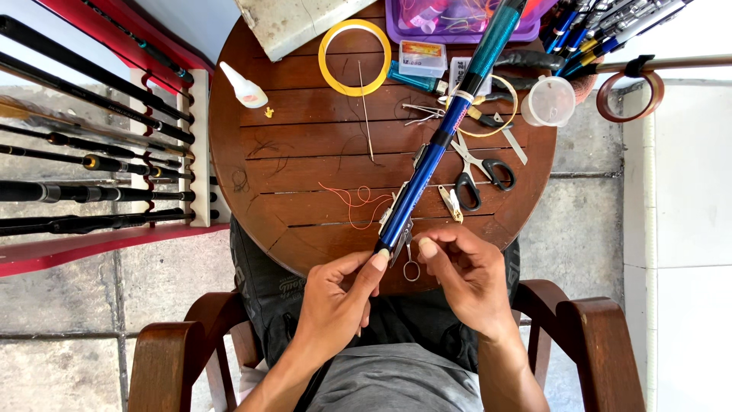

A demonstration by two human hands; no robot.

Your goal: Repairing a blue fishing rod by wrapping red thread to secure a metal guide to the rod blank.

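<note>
Over the near edge of the round table slants a blue rod — its butt end pinched by the left hand. Right hand curls half-closed just beside it, fingers pinched — on what, I cannot tell. Scissors, orange thread lie near.
</note>
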